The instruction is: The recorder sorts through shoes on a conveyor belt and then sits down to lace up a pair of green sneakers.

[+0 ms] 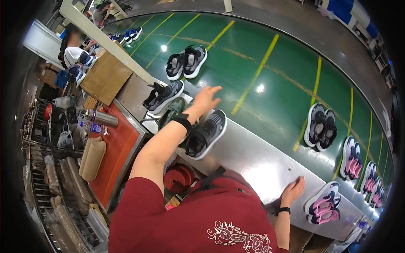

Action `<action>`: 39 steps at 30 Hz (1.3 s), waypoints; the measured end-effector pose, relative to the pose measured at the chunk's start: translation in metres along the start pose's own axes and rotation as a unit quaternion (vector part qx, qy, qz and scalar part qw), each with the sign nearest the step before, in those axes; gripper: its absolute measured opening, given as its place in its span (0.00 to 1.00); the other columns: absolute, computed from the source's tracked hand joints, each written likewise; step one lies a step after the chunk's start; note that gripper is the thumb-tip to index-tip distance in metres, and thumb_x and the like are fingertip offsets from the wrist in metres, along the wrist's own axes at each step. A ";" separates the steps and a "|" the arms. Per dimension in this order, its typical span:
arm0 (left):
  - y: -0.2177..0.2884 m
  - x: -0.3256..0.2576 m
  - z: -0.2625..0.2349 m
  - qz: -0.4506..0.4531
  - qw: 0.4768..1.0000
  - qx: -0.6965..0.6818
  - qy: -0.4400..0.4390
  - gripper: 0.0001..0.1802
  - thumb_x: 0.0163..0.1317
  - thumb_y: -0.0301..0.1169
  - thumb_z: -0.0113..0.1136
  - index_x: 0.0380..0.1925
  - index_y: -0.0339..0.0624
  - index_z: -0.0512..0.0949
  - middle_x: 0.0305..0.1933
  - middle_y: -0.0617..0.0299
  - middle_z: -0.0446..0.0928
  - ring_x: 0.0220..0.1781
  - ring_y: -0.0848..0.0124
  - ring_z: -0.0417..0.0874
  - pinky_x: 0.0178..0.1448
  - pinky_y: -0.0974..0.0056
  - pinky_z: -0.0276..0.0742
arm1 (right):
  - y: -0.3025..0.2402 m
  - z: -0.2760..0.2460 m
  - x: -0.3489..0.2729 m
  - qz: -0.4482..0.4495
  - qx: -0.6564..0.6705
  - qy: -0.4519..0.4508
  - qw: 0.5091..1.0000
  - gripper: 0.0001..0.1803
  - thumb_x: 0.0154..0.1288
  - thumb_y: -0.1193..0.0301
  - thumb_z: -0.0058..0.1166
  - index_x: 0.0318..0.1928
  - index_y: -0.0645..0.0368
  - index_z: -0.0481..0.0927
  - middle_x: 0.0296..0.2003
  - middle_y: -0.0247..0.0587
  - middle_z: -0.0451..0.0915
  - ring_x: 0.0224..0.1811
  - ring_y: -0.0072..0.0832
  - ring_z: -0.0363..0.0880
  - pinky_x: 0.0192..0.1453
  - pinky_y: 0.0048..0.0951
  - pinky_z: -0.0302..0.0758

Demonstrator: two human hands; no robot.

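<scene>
My left hand (pixel 206 99) reaches out over the near edge of the green belt, fingers apart and nothing in them. Below its wrist a grey and black sneaker (pixel 207 134) with a white sole sits on the metal ledge (pixel 249 158). A similar sneaker (pixel 164 96) lies on the other side of my forearm, beside a dark green shoe (pixel 172 110) that the arm partly covers. My right hand (pixel 292 190) is low over the ledge with its fingers loosely extended, empty. A navy and pink pair of sneakers (pixel 324 204) stands nearest to it.
The green belt (pixel 253 55) with yellow lines carries grey-black sneakers (pixel 186 62), another pair (pixel 320 127) and several pink ones (pixel 351 158). At left stand a cardboard box (pixel 106 76), a steel flask (pixel 102 117) on a red board, and a wire rack (pixel 46 181). A co-worker (pixel 76 52) sits beyond.
</scene>
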State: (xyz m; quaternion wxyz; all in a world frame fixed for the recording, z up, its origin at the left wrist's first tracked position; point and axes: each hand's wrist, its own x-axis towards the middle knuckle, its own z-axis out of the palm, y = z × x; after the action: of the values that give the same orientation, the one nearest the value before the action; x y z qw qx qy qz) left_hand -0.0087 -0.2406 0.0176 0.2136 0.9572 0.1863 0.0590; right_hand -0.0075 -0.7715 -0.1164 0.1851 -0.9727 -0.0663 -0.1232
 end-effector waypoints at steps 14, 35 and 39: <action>-0.208 0.111 -0.035 -0.221 0.945 0.234 -0.059 0.38 0.46 0.57 0.67 0.61 0.74 0.70 0.59 0.48 0.73 0.63 0.49 0.69 0.67 0.47 0.55 | -0.049 0.005 -0.011 0.121 -0.065 -0.147 0.980 0.29 0.70 0.69 0.43 0.69 0.64 0.57 0.69 0.61 0.56 0.73 0.53 0.50 0.75 0.45 0.49; 0.084 0.014 0.018 0.123 0.976 -0.090 -0.157 0.28 0.47 0.51 0.69 0.42 0.43 0.82 0.33 0.46 0.81 0.39 0.51 0.83 0.44 0.54 0.77 | -0.064 -0.001 0.008 0.034 -0.023 -0.198 0.979 0.26 0.69 0.66 0.48 0.65 0.60 0.65 0.57 0.61 0.72 0.64 0.53 0.66 0.66 0.44 0.65; 0.126 -0.067 0.063 0.163 0.966 -0.061 -0.189 0.22 0.46 0.47 0.68 0.37 0.46 0.82 0.33 0.48 0.81 0.38 0.51 0.83 0.42 0.50 0.80 | -0.143 -0.031 0.033 0.062 0.302 -0.184 0.933 0.24 0.68 0.63 0.51 0.63 0.57 0.69 0.39 0.52 0.82 0.39 0.46 0.81 0.43 0.36 0.77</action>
State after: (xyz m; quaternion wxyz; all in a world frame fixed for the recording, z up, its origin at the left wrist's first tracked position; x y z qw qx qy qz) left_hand -0.0170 -0.3966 0.0129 0.2906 0.9535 -0.0203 -0.0774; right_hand -0.0077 -0.6483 -0.0302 0.4620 -0.8786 -0.0733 0.0959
